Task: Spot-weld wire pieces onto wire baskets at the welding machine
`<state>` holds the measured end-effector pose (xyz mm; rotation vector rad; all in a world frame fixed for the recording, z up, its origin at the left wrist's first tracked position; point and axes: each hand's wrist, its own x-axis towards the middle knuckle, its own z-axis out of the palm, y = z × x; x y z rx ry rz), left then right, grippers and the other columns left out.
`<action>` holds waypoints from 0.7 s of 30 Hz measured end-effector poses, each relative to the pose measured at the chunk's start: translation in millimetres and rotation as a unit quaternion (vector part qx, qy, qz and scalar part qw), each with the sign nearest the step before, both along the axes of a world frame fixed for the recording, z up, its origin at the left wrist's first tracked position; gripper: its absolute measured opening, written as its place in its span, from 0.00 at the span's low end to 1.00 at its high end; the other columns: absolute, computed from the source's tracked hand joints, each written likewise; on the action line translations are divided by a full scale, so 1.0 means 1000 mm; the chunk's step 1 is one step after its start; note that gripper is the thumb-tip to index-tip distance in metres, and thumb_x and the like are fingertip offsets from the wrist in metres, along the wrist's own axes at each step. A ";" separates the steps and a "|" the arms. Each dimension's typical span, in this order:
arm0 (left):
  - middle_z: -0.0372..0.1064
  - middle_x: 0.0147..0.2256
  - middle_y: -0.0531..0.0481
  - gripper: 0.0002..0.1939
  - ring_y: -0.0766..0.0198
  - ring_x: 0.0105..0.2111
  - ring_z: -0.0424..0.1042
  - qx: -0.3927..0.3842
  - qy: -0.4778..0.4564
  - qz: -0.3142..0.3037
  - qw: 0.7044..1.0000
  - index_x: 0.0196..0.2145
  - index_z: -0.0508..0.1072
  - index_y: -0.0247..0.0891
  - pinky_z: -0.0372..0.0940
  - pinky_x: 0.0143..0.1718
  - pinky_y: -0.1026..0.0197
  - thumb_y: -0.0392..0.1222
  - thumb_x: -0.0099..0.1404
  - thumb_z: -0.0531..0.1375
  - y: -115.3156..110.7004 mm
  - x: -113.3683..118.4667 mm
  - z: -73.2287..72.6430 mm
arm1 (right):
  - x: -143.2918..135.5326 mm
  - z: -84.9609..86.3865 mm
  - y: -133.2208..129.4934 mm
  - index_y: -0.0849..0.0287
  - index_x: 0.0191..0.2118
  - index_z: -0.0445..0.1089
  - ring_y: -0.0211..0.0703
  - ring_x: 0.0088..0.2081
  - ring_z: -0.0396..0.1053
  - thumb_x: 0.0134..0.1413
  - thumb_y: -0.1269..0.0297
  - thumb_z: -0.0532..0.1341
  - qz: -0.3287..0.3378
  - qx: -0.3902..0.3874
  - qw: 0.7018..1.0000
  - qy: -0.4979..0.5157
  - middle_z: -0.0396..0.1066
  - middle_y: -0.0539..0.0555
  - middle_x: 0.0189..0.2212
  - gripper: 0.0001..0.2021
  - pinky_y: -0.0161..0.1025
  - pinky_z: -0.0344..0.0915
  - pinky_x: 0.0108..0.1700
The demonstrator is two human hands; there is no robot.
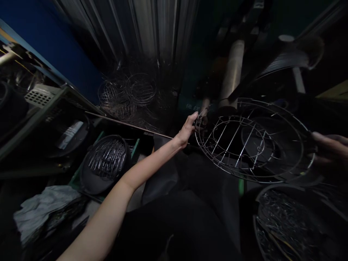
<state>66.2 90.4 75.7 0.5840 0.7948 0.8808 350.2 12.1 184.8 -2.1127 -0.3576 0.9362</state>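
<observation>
Into view comes a round wire basket (246, 144), held up tilted directly below and in front of the steel post (234, 69). Its rim is gripped, left and below the post, by the left hand (186, 131), the fingers folded closed over the wire. Right of the post, the opposite rim is pinched by the right hand (330, 145); the fingers are drawn in about it, though how tightly cannot be told through the blur.

Writing now: pale handwritten marks (192, 107) are seen just left of the post's foot, too dim to be read. Farther left of the post, wire rings (141, 90) are piled; below them, metal rods (107, 157) are held in a black tub (89, 183). Below and right of the post, small wire pieces (290, 221) are heaped in another tub (282, 185).
</observation>
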 end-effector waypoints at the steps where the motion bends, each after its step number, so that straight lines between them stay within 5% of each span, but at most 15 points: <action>1: 0.63 0.41 0.40 0.35 0.39 0.39 0.65 0.008 0.007 0.000 1.000 0.50 0.60 0.39 0.59 0.46 0.40 0.67 0.55 0.57 0.000 0.001 0.000 | -0.003 0.002 0.001 0.59 0.29 0.68 0.30 0.23 0.60 0.08 0.74 0.71 -0.013 0.001 1.000 0.015 0.59 0.53 0.31 0.28 0.22 0.58 0.18; 7: 0.63 0.38 0.40 0.34 0.41 0.40 0.65 0.021 0.039 0.006 0.999 0.43 0.63 0.36 0.57 0.49 0.39 0.69 0.52 0.57 0.001 0.000 0.005 | -0.018 0.008 0.005 0.62 0.27 0.67 0.34 0.23 0.62 0.39 0.71 0.64 -0.021 -0.004 1.000 0.009 0.61 0.57 0.27 0.06 0.23 0.58 0.17; 13: 0.62 0.39 0.41 0.29 0.42 0.43 0.64 0.039 0.033 0.006 0.999 0.42 0.64 0.35 0.53 0.53 0.39 0.64 0.57 0.56 0.000 -0.001 0.007 | -0.015 0.007 0.003 0.62 0.29 0.67 0.30 0.18 0.56 0.34 0.79 0.66 -0.022 0.010 0.998 0.050 0.57 0.53 0.24 0.12 0.23 0.52 0.13; 16: 0.61 0.39 0.41 0.25 0.42 0.43 0.64 0.045 0.026 0.004 0.999 0.42 0.64 0.35 0.54 0.53 0.39 0.61 0.61 0.55 -0.001 -0.001 0.006 | -0.038 0.023 0.007 0.65 0.27 0.64 0.26 0.18 0.55 0.43 0.85 0.60 -0.067 -0.001 0.996 0.055 0.58 0.52 0.24 0.09 0.22 0.61 0.19; 21: 0.60 0.45 0.42 0.22 0.47 0.39 0.66 0.059 0.019 0.003 0.998 0.46 0.65 0.36 0.57 0.51 0.44 0.57 0.65 0.53 0.001 -0.001 0.003 | -0.054 0.031 0.010 0.67 0.27 0.63 0.26 0.20 0.59 0.52 0.82 0.57 -0.057 0.009 0.997 0.044 0.58 0.52 0.24 0.07 0.20 0.57 0.17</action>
